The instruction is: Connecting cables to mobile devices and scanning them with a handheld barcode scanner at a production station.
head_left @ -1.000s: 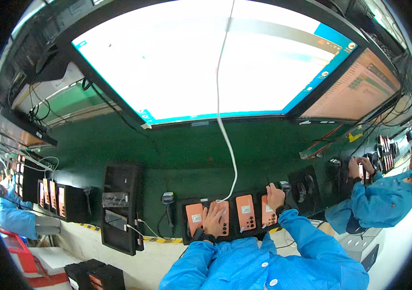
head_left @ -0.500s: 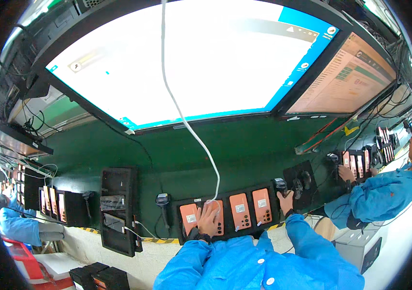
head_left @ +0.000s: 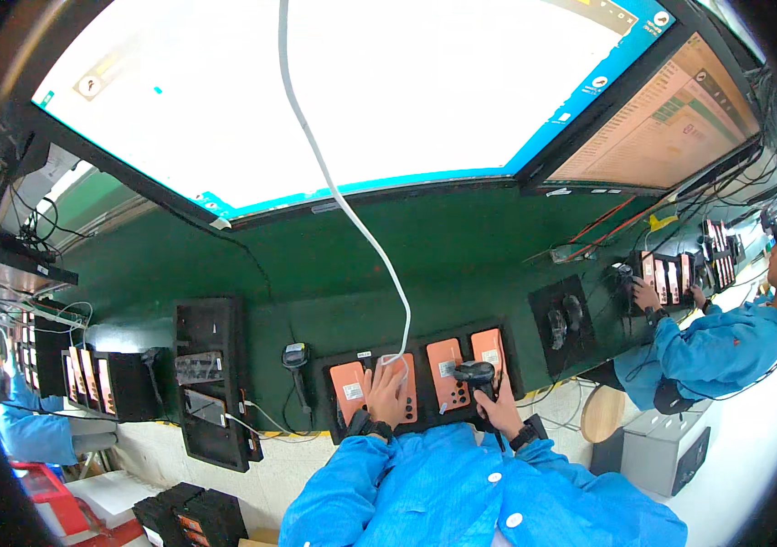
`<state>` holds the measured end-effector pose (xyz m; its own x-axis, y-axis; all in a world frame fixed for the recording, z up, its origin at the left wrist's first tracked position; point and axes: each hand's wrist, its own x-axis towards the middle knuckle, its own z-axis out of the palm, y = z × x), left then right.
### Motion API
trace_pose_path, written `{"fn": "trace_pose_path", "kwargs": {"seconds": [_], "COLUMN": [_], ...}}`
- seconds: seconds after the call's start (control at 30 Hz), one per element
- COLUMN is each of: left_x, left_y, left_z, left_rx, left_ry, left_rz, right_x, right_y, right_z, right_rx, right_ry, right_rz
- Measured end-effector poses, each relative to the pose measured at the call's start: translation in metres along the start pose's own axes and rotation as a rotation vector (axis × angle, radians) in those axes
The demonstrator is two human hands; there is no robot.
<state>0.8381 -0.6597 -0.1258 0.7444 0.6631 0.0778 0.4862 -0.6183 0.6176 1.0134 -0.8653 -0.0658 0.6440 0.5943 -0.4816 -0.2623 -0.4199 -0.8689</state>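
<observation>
A black tray (head_left: 417, 421) in front of me holds several copper-coloured phones, backs up, with white labels. My left hand (head_left: 386, 394) lies over the second phone from the left (head_left: 409, 392), fingers stretched out and spread. A white cable (head_left: 365, 235) hangs down to this phone's upper end; the hand partly hides where it meets the phone. My right hand (head_left: 501, 412) is wrapped round the handle of a black barcode scanner (head_left: 474, 371). The scanner's head is above the two right-hand phones, pointing left. The leftmost phone (head_left: 349, 390) sits beside my left hand.
Another scanner (head_left: 295, 360) stands left of the tray, near a long black tray (head_left: 190, 438) with a cabled device. A dark mat (head_left: 543, 305) with two black objects lies right. A large monitor (head_left: 315, 109) spans the back. A co-worker (head_left: 716, 356) handles phones at the far right.
My right hand has moved left from beside the dark mat and brought the scanner over the tray. My left hand stays on the same phone. The whole view has shifted slightly.
</observation>
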Motion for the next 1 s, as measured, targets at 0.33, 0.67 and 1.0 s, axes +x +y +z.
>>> {"fn": "trace_pose_path", "kwargs": {"seconds": [0.33,0.67,1.0], "left_x": [0.000,0.009,0.021], "left_y": [-0.001,0.025,0.076], "left_z": [0.000,-0.005,0.043], "left_rx": [-0.009,-0.146,-0.219], "left_ry": [0.108,0.229,-0.230], "left_rz": [0.032,-0.157,-0.371], "right_x": [0.006,0.010,0.117], "right_y": [0.007,-0.006,0.033], "right_z": [-0.001,-0.029,-0.114], "right_rx": [-0.044,0.092,-0.455], "right_ry": [-0.065,0.018,0.552], "right_rz": [-0.015,-0.012,-0.356]}}
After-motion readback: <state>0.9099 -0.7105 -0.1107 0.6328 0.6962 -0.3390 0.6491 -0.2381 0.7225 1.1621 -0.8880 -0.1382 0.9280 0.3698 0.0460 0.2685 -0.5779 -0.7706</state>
